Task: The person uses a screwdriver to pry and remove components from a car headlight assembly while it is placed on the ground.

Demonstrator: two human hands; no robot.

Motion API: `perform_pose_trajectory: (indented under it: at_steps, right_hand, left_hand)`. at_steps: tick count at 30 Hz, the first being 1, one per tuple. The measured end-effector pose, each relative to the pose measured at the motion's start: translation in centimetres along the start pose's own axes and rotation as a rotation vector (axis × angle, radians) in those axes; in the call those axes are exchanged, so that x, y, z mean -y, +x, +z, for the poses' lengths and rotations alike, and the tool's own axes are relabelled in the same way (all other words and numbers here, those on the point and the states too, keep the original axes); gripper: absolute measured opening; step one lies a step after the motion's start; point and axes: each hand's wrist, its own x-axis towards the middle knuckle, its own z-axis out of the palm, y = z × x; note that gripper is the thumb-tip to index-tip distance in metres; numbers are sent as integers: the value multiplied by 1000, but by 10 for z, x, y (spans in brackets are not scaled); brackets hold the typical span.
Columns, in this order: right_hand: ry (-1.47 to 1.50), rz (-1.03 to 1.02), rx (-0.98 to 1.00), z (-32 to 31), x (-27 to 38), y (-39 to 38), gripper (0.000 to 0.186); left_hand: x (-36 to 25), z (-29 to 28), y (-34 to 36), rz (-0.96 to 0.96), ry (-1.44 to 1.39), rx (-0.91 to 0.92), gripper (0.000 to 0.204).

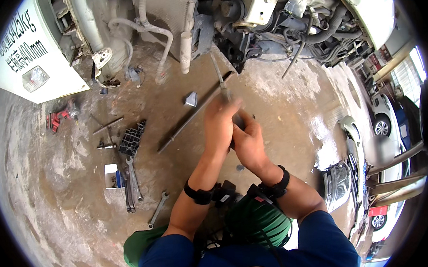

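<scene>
Both my hands are closed, one close beside the other, around a long metal bar (218, 70) with a dark handle; its exact kind I cannot make out. My left hand (221, 126) wraps the upper part of the grip, slightly blurred. Lower down and to the right, my right hand (249, 142) is clenched on the dark handle. The bar's grey shaft points away from me, its far end near a dark metal bracket (229, 54) under the opened vehicle front. On the floor beneath lies a long thin rod (189, 119), with a small grey-white block (191, 99) beside it.
Left on the floor lie a red power tool (58, 119), a black socket tray (132, 138), several wrenches (135, 180), a small white box (111, 176) and a lone wrench (158, 210). A white panel (34, 65) stands far left. Removed headlight (337, 186) and cars sit right.
</scene>
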Motion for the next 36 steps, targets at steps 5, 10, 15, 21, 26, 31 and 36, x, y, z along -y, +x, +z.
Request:
perform_pose_trajectory:
  at_steps: [5, 10, 15, 21, 26, 31, 36]
  right_hand:
    - [22, 9, -12, 1, 1, 2, 28]
    - [-27, 12, -9, 2, 3, -1, 29]
    - [45, 4, 1, 9, 2, -1, 30]
    - [104, -37, -8, 7, -2, -2, 36]
    - [161, -43, -3, 10, 2, -6, 32]
    - [157, -46, -37, 7, 0, -6, 32]
    - [82, -59, -29, 15, 3, -5, 37]
  left_hand:
    - [-5, 0, 0, -3, -14, -35, 17]
    - [-9, -1, -2, -4, -3, -14, 17]
    - [-12, -2, -4, 16, -3, -46, 17]
    - [-6, 2, -1, 71, 37, -21, 13]
    - [-3, 4, -2, 82, -16, -35, 15]
    - [-3, 4, -1, 96, 22, -36, 16]
    - [-3, -1, 1, 144, 45, -38, 16]
